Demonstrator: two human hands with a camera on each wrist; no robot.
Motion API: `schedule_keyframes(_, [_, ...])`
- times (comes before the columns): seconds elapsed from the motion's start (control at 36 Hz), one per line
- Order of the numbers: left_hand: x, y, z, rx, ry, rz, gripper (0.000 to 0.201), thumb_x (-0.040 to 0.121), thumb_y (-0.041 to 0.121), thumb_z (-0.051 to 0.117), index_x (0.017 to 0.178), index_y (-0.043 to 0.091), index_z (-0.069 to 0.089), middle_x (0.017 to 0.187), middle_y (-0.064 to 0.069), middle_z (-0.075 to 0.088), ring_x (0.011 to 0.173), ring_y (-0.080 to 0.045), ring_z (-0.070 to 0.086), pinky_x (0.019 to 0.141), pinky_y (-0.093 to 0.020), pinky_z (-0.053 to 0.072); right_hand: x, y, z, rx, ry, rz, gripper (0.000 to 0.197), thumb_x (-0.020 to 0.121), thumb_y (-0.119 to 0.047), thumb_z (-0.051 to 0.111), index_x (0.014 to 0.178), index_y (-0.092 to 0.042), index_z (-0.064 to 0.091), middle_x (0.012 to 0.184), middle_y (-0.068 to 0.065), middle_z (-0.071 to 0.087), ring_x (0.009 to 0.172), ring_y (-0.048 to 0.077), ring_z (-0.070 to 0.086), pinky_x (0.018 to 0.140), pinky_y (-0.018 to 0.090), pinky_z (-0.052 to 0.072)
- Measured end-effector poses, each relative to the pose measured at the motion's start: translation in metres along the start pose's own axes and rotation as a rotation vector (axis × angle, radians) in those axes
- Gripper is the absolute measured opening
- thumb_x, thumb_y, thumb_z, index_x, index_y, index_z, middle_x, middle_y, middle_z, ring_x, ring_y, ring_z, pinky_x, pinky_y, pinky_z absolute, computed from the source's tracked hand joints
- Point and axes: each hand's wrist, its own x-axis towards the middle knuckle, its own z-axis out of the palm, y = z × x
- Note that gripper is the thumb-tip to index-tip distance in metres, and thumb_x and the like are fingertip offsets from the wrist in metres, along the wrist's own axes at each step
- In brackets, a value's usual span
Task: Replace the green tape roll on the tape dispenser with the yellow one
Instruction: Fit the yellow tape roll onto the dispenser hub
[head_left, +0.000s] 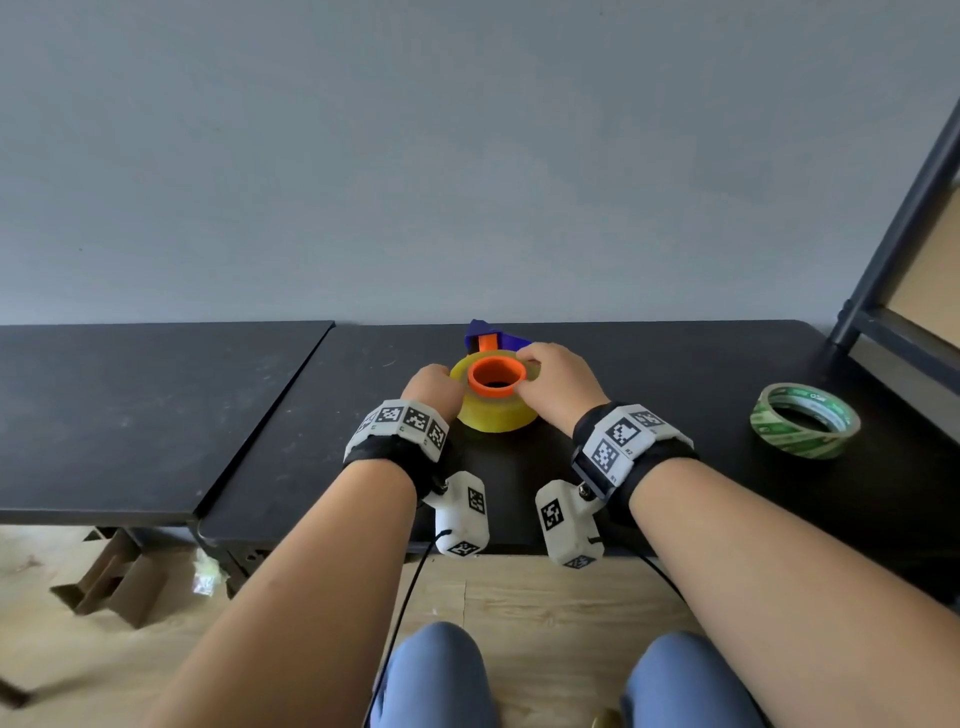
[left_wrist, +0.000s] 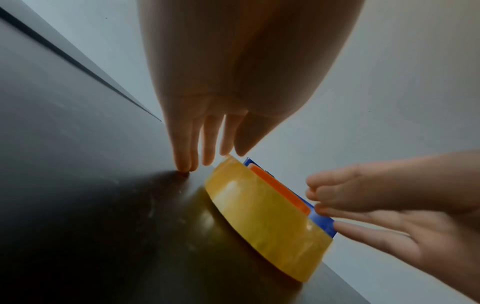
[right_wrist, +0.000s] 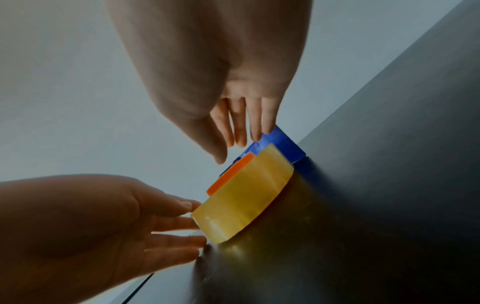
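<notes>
The yellow tape roll (head_left: 496, 413) lies flat on the black table (head_left: 675, 374), around the orange hub (head_left: 497, 375) of the blue tape dispenser (head_left: 493, 338). My left hand (head_left: 439, 376) touches the roll's left side with straight fingers (left_wrist: 207, 156), the outer ones reaching the table. My right hand (head_left: 530, 358) rests on the roll's far right top edge, its fingers (right_wrist: 255, 135) touching the blue dispenser (right_wrist: 283, 144) behind the yellow tape roll (right_wrist: 246, 195). The green tape roll (head_left: 805, 421) lies apart at the right. Neither hand clearly grips anything.
A second black tabletop (head_left: 130, 415) adjoins on the left. A dark metal shelf frame (head_left: 893, 244) stands at the far right, just behind the green roll. A grey wall closes off the table's far edge. Cardboard scraps (head_left: 114, 577) lie on the floor below.
</notes>
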Motion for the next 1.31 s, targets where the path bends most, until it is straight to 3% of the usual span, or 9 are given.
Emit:
schedule_keyframes(0.11, [-0.003, -0.002, -0.002, 0.023, -0.016, 0.006, 0.029, 0.094, 0.007, 0.046, 0.114, 0.003, 0.066, 0.115, -0.015, 0.066, 0.102, -0.029, 0.061, 0.079, -0.032, 0.044, -0.005, -0.011, 0.006, -0.028, -0.172, -0.053, 0.038, 0.087, -0.022, 0.066, 0.125, -0.022, 0.062, 0.122, 0.001, 0.065, 0.112, 0.022, 0.060, 0.087, 0.029, 0.048])
schedule_keyframes(0.28, [-0.009, -0.007, -0.006, -0.080, -0.048, 0.030, 0.024, 0.090, 0.006, 0.050, 0.105, 0.004, 0.069, 0.102, -0.016, 0.068, 0.094, -0.031, 0.063, 0.082, -0.038, 0.050, -0.004, -0.017, 0.022, -0.282, -0.258, -0.077, 0.057, 0.089, -0.024, 0.065, 0.142, -0.023, 0.047, 0.139, 0.004, 0.054, 0.124, 0.026, 0.054, 0.102, 0.037, 0.048])
schedule_keyframes(0.36, [-0.010, -0.010, -0.006, -0.224, -0.038, 0.015, 0.021, 0.091, 0.003, 0.047, 0.084, 0.011, 0.065, 0.087, -0.016, 0.063, 0.086, -0.028, 0.057, 0.093, -0.045, 0.051, -0.005, -0.017, 0.019, -0.265, -0.223, -0.048, 0.049, 0.091, -0.017, 0.062, 0.139, -0.018, 0.051, 0.137, 0.007, 0.056, 0.124, 0.026, 0.055, 0.100, 0.034, 0.047])
schedule_keyframes(0.5, [0.000, -0.016, -0.003, -0.395, -0.046, -0.052, 0.042, 0.091, 0.010, 0.047, 0.132, 0.004, 0.054, 0.134, -0.024, 0.056, 0.120, -0.036, 0.058, 0.103, -0.051, 0.046, -0.005, -0.015, 0.015, -0.061, -0.213, 0.044, 0.049, 0.091, -0.012, 0.059, 0.138, -0.017, 0.051, 0.141, 0.008, 0.052, 0.129, 0.027, 0.049, 0.108, 0.036, 0.041])
schedule_keyframes(0.64, [-0.016, 0.001, -0.005, -0.539, -0.086, -0.034, 0.044, 0.099, 0.027, 0.048, 0.124, -0.007, 0.057, 0.118, -0.024, 0.063, 0.109, -0.039, 0.063, 0.097, -0.044, 0.051, -0.004, -0.014, -0.004, 0.175, -0.158, 0.103, 0.050, 0.089, -0.007, 0.060, 0.138, -0.014, 0.053, 0.140, 0.007, 0.055, 0.129, 0.026, 0.051, 0.106, 0.033, 0.041])
schedule_keyframes(0.75, [-0.017, 0.015, -0.002, -0.678, -0.139, -0.082, 0.042, 0.098, 0.043, 0.046, 0.104, 0.005, 0.061, 0.100, -0.009, 0.065, 0.093, -0.026, 0.063, 0.094, -0.041, 0.053, -0.005, -0.011, -0.013, 0.399, -0.115, 0.170, 0.041, 0.081, -0.010, 0.069, 0.121, -0.014, 0.065, 0.121, 0.008, 0.067, 0.113, 0.027, 0.061, 0.102, 0.044, 0.049])
schedule_keyframes(0.94, [-0.011, 0.032, 0.004, -0.869, -0.164, 0.046, 0.023, 0.098, 0.021, 0.054, 0.087, 0.004, 0.065, 0.112, -0.025, 0.066, 0.101, -0.035, 0.065, 0.099, -0.048, 0.050, -0.004, 0.006, -0.019, 0.544, -0.125, 0.212, 0.042, 0.062, -0.019, 0.070, 0.104, -0.024, 0.064, 0.112, 0.007, 0.068, 0.108, 0.028, 0.064, 0.099, 0.051, 0.050])
schedule_keyframes(1.17, [-0.003, 0.046, 0.018, -0.826, -0.165, 0.199, 0.023, 0.094, 0.020, 0.060, 0.102, 0.001, 0.070, 0.109, -0.024, 0.071, 0.106, -0.038, 0.067, 0.099, -0.047, 0.051, 0.004, 0.020, -0.033, 0.598, -0.079, 0.223, 0.034, 0.067, -0.017, 0.059, 0.100, -0.015, 0.070, 0.107, 0.017, 0.072, 0.105, 0.033, 0.067, 0.098, 0.052, 0.052])
schedule_keyframes(1.31, [0.006, 0.052, 0.030, -0.740, -0.174, 0.281, 0.037, 0.076, 0.041, 0.069, 0.105, 0.018, 0.075, 0.105, -0.009, 0.076, 0.104, -0.027, 0.070, 0.100, -0.045, 0.050, 0.017, 0.024, -0.045, 0.704, -0.009, 0.320, 0.028, 0.092, -0.017, 0.055, 0.113, 0.000, 0.065, 0.117, 0.022, 0.067, 0.110, 0.035, 0.065, 0.098, 0.045, 0.053])
